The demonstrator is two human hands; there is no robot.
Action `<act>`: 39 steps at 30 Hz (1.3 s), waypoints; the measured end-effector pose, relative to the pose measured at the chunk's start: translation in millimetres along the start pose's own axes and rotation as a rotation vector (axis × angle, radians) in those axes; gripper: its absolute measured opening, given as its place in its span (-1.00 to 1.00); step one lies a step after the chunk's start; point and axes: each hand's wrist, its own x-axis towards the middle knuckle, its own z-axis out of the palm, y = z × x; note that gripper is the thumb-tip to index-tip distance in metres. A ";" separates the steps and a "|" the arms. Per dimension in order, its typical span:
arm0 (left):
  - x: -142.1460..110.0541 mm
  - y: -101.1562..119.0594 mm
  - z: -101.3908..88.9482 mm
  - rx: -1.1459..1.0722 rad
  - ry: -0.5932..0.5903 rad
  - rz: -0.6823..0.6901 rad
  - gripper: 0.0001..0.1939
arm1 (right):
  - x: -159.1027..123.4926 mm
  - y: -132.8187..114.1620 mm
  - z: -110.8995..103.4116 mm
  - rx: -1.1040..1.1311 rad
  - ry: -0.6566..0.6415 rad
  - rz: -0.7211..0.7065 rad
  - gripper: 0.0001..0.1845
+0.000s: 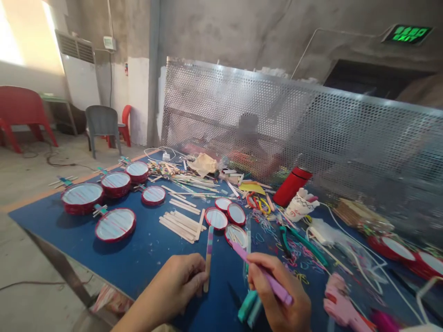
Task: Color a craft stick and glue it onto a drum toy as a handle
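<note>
My left hand pinches the lower part of a wooden craft stick, held upright over the blue table. Purple and bluish bands of colour cover the stick's upper part; its lower end is bare wood. In my right hand is a purple marker, its front end pointing up and left, a little apart from the stick. Teal markers lie just below my right hand. Plain craft sticks are laid side by side beyond my left hand. Small red-rimmed round pieces sit beyond the coloured stick.
Larger red-rimmed drums stand at the left. Teal-handled pliers lie among scattered rubber bands. A red thermos and a paper cup stand at the back right. A pink glue gun lies right. A perforated metal panel rises behind.
</note>
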 end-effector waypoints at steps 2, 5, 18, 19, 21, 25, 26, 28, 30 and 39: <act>-0.2 1.6 -0.2 0.009 0.005 -0.009 -0.78 | -3.1 -1.2 -0.7 -0.072 -0.015 -0.181 -0.76; -0.7 5.4 -0.5 0.019 0.010 -0.025 -0.79 | -1.6 2.0 -2.0 -0.103 -0.139 -0.357 -0.63; -0.4 5.2 3.9 0.027 0.097 -0.015 -0.81 | -2.9 3.7 -5.1 -0.354 -0.104 -0.529 -0.77; -0.5 5.3 4.2 0.013 0.083 -0.032 -0.81 | -4.1 3.3 -4.6 -0.343 -0.106 -0.501 -0.78; -0.6 5.7 4.4 -0.009 0.067 -0.050 -0.81 | -5.0 2.6 -4.0 -0.302 -0.118 -0.450 -0.78; -0.8 5.8 4.5 -0.037 0.054 -0.062 -0.82 | -1.1 0.9 -5.0 -0.209 -0.183 -0.445 -0.76; -1.0 5.5 4.6 -0.040 0.049 -0.062 -0.83 | 0.3 0.5 -5.4 -0.206 -0.183 -0.451 -0.78; -1.1 4.8 4.7 -0.032 0.047 -0.052 -0.83 | 2.8 -0.2 -5.7 -0.226 -0.188 -0.484 -0.83; -1.0 3.9 4.7 -0.015 0.051 -0.035 -0.81 | 4.3 -0.5 -5.2 -0.261 -0.227 -0.534 -0.88; -0.4 2.4 2.0 0.060 0.070 0.058 -0.78 | 6.4 -0.1 0.1 -0.284 -0.268 -0.592 -0.90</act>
